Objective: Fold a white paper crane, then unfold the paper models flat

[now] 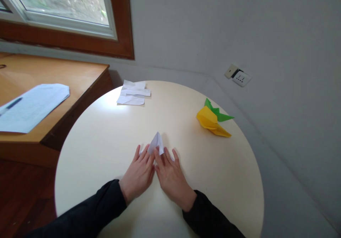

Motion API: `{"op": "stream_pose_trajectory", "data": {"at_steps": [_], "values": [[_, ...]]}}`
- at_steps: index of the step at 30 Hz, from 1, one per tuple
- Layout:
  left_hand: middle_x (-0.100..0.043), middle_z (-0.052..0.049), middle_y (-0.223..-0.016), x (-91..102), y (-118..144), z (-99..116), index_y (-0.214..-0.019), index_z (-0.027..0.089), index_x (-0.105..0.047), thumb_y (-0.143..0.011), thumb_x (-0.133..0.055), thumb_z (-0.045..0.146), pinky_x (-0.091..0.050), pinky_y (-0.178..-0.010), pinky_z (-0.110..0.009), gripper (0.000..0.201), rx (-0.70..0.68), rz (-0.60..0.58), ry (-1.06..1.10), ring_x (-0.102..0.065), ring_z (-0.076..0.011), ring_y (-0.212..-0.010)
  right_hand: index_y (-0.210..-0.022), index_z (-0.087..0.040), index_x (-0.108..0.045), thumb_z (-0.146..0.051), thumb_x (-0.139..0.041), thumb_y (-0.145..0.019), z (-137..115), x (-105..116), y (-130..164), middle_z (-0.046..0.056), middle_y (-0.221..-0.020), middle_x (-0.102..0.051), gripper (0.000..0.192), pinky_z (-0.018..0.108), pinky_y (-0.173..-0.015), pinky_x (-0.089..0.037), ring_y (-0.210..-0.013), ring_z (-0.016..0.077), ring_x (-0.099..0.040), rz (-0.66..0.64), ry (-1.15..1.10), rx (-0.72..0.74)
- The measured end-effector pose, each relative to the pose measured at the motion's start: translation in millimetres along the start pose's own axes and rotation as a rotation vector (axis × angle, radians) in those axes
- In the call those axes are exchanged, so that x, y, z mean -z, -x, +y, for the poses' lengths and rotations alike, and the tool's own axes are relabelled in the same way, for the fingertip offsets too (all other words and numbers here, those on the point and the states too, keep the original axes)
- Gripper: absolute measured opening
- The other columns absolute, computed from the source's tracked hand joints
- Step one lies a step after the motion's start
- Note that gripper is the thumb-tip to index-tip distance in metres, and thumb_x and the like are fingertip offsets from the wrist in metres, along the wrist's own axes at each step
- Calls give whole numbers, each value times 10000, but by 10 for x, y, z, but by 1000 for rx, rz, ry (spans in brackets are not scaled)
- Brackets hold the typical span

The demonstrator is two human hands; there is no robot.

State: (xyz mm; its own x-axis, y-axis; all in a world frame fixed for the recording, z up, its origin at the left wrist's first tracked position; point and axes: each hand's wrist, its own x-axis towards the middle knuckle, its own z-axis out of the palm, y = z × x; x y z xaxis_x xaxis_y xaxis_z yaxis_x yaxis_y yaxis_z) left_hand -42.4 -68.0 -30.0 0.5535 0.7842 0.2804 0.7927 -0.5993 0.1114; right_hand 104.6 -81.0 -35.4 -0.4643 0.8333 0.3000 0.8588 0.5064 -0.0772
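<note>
Grey walls meet in a corner behind a round cream desk; wood-framed window sits top left.

Far left: a wooden side table butted against the round desk's edge. It carries a printed sheet with a dark pen lying on its left end.

Back left of the round desk: a small pile of creased white paper scraps, well apart from the hands.

Centre, near the front edge: folded white paper, pointed end facing away from the person, lying on the desk.

Left hand: palm down, fingers extended and together, fingertips pressing the left side of the white paper. Not curled around it, just flat pressure.

Right hand: same posture, mirrored, fingertips on the right side of the paper. Both hands touch each other along the index fingers and form a V. Dark sleeves on both arms.

Right of centre: yellow folded paper piece with a green spiky paper piece touching its far side, near the desk's right rim and apart from the hands.

Far right, on the wall: white socket plate, mounted tilted.
</note>
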Motion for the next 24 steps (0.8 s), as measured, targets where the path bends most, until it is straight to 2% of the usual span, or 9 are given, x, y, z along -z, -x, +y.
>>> {"op": "stream_pose_trajectory", "data": {"at_steps": [4,7,11,14,16,20,24], "values": [[-620,-174,-1106,-11,12,12,-1343,42,-296,-843,-306,143,-198,-1065,-499,510,28,10,-6,-542,-243,-1086,-1422,-52,-44,-149,-332,-893,-59,23,5,197,-1296,-494,609,518,-1049,-226,-1224,266,-433,10,-13,-25],[-615,-190,-1119,-26,20,16,-1340,25,-306,-842,-306,146,-199,-1060,-515,512,29,20,-23,-576,-243,-1026,-1412,-19,1,-109,-338,-869,-92,-1,17,207,-1287,-499,647,524,-1070,-193,-1217,262,-441,18,-21,-46],[-540,-222,-1233,-39,30,36,-1282,7,-406,-832,-342,183,-236,-1040,-526,487,46,20,-86,-475,-305,-1174,-1408,-8,-114,-88,-358,-842,-125,-66,47,215,-1279,-504,621,559,-1080,-130,-1258,285,-388,8,2,-68],[-462,-248,-1305,-31,40,57,-1251,32,-463,-826,-376,220,-245,-1020,-557,472,108,21,-116,-337,-354,-1276,-1377,-43,-276,-130,-385,-852,-149,-73,55,211,-1297,-487,543,596,-1062,-125,-1288,322,-336,4,18,-98],[-428,-267,-1324,-14,48,67,-1250,69,-479,-828,-398,248,-247,-989,-601,466,161,18,-118,-314,-383,-1282,-1351,-72,-349,-181,-399,-870,-162,-43,54,217,-1328,-450,496,631,-1039,-125,-1307,352,-286,-4,28,-133],[-370,-262,-1367,43,62,62,-1278,181,-472,-816,-459,291,-246,-901,-694,474,255,-2,-99,-288,-437,-1275,-1346,-182,-382,-290,-425,-886,-158,53,58,210,-1418,-311,475,703,-964,-161,-1334,403,-172,-19,27,-228],[-331,-228,-1401,96,89,25,-1239,263,-508,-822,-474,352,-261,-848,-723,428,315,-17,-93,-259,-461,-1275,-1310,-298,-422,-348,-451,-874,-111,113,95,163,-1471,-209,440,734,-899,-219,-1334,435,-119,-18,-2,-279]]}}
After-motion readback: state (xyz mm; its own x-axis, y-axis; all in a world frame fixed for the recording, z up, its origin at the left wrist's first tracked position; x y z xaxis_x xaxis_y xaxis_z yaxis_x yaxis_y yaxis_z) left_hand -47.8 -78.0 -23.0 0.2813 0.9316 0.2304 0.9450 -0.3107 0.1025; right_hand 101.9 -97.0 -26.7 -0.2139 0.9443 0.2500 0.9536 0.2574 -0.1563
